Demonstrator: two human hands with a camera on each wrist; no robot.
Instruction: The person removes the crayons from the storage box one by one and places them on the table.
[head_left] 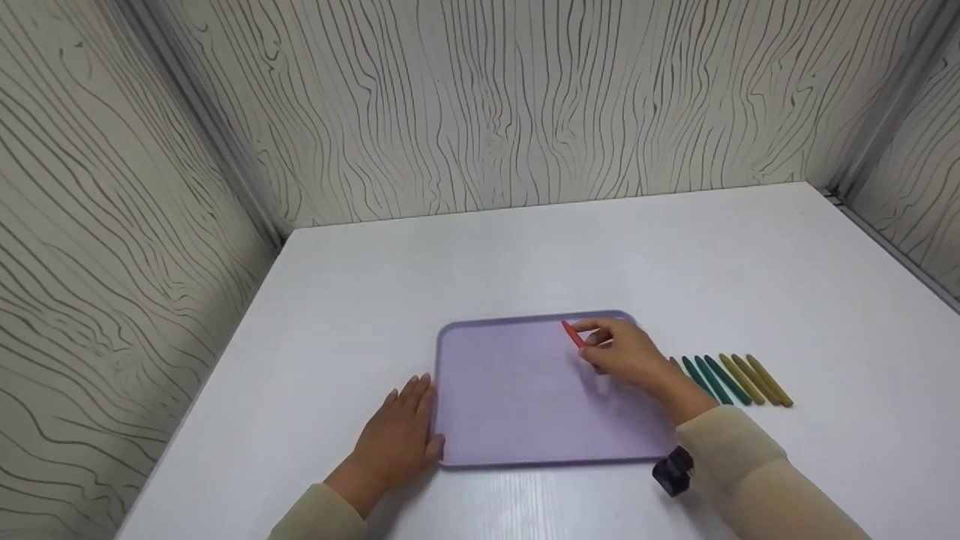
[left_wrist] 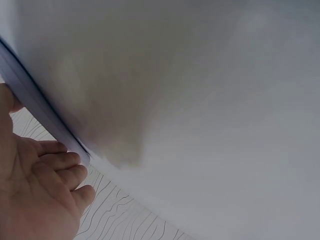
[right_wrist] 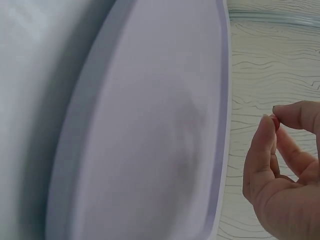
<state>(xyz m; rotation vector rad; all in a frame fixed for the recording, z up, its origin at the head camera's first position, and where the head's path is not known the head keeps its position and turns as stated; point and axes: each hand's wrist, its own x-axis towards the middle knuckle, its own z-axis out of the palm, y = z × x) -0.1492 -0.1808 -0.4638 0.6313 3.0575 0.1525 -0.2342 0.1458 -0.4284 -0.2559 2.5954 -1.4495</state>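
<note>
My right hand (head_left: 626, 356) pinches a red crayon (head_left: 573, 334) between thumb and fingertips, above the right back part of a light purple tray (head_left: 510, 405). In the right wrist view only a small end of the crayon (right_wrist: 275, 122) shows between the fingers; the rest is hidden. At the tray's left side my left hand (head_left: 396, 442) rests with its fingers extended along the edge and the thumb at the front left corner. The left wrist view has the fingers touching the tray's rim (left_wrist: 45, 110).
Right of the tray lies a row of crayons: green ones (head_left: 712, 381), mustard-yellow ones (head_left: 770, 381) and a brownish one partly hidden by the right forearm. A black device (head_left: 673, 472) sits at the right wrist. Wood-grain patterned panels (head_left: 487, 105) enclose the white table (head_left: 360, 300).
</note>
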